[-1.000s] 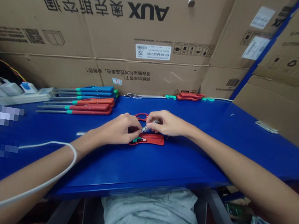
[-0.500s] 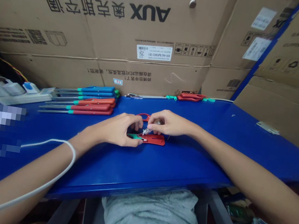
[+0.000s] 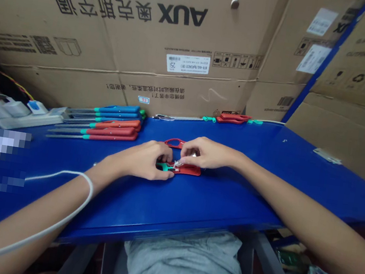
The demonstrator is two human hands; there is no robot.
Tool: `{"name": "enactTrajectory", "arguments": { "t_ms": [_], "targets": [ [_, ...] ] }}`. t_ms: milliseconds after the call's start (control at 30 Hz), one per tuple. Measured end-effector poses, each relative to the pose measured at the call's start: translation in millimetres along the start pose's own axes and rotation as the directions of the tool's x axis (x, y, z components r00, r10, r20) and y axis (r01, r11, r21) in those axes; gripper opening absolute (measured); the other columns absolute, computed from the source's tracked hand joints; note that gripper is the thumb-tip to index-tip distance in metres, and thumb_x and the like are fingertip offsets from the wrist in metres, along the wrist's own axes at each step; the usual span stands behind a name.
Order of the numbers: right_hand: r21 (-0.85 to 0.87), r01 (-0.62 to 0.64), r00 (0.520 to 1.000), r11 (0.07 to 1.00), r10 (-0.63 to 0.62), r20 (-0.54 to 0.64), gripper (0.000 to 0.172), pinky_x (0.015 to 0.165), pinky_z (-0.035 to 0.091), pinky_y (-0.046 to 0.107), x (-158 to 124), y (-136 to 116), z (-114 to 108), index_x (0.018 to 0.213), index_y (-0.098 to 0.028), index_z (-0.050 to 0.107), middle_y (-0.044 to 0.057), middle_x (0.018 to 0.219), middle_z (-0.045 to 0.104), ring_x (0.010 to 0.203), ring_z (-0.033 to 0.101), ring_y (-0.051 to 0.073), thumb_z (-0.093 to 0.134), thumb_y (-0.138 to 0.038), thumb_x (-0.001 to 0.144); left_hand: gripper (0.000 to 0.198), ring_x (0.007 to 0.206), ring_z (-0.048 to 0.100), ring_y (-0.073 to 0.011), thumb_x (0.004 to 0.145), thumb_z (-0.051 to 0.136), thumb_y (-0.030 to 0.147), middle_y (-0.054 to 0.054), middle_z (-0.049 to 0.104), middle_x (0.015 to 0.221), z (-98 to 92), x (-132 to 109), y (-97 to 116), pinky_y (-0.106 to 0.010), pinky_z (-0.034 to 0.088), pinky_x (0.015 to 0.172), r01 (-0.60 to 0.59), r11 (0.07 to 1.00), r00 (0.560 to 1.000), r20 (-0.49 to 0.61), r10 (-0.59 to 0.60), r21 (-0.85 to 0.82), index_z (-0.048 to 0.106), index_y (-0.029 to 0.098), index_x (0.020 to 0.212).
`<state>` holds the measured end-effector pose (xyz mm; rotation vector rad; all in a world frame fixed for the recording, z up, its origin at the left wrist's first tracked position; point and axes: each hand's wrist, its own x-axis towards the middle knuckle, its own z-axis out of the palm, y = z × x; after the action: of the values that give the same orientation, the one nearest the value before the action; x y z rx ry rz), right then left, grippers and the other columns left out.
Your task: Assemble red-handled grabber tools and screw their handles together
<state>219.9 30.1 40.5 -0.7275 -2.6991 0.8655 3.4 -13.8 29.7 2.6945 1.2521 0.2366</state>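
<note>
On the blue table (image 3: 131,202) lies a red handle half-shell (image 3: 190,170), with a teal piece (image 3: 164,167) and small inner parts at its left end. My left hand (image 3: 151,159) curls around that end, thumb at the near side and fingers at the far side. Just above the shell, my right hand (image 3: 202,153) pinches a small silvery part (image 3: 178,162), its tip down at the teal piece. Fingers partly hide this part, so its exact kind is unclear. Behind my hands lies another red handle piece with an oval opening (image 3: 174,143).
At the left lie several long-neck lighters with red handles (image 3: 114,133) and blue handles (image 3: 121,109), near a power strip (image 3: 34,119) with plugs. Red handle pieces (image 3: 233,118) and thin rods (image 3: 181,118) lie along the cardboard wall (image 3: 139,57). A white cable (image 3: 63,224) crosses my left forearm.
The half-shell has tilted slightly, and my right hand has come slightly lower over it with the silvery part. My left hand keeps its grip with a slight shift.
</note>
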Motion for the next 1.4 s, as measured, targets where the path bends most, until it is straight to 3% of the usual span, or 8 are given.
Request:
{"name": "enactTrajectory", "arguments": {
  "t_ms": [467,1167,1400],
  "targets": [
    [-0.092,0.029,1.000,0.995,-0.030,-0.008,0.013,0.060,0.042,0.023,-0.5,0.3,-0.2,0.084,-0.013,0.067,0.005,0.080,0.067,0.068,0.057,0.012,0.066,-0.027,0.085,0.025,0.062,0.051,-0.0143,0.075,0.064,0.043,0.001,0.060,0.071,0.7,-0.8,1.4,-0.027,0.035,0.059,0.001,1.000,0.998,-0.064,-0.002,-0.005,0.059,0.019,0.079],
    [-0.032,0.032,0.999,0.999,-0.032,0.020,0.015,0.060,0.043,0.023,-1.4,-0.5,-3.7,0.087,-0.013,0.067,0.004,0.077,0.068,0.066,0.059,0.012,0.065,-0.027,0.086,0.026,0.065,0.051,-0.0158,0.075,0.065,0.043,0.001,0.059,0.070,-0.9,-1.1,5.1,-0.028,0.036,0.064,-0.043,0.998,0.993,-0.109,0.048,0.050,0.056,0.019,0.076],
    [-0.064,0.007,1.000,0.998,-0.005,0.027,0.022,0.063,0.044,0.023,-1.7,-3.7,-4.3,0.086,-0.014,0.066,0.001,0.077,0.065,0.069,0.058,0.012,0.077,-0.028,0.073,0.025,0.068,0.053,-0.0167,0.075,0.066,0.042,-0.001,0.062,0.074,0.0,-0.8,3.3,-0.028,0.038,0.065,-0.041,0.997,0.993,-0.105,0.048,0.062,0.061,0.018,0.080]
  ]
}}
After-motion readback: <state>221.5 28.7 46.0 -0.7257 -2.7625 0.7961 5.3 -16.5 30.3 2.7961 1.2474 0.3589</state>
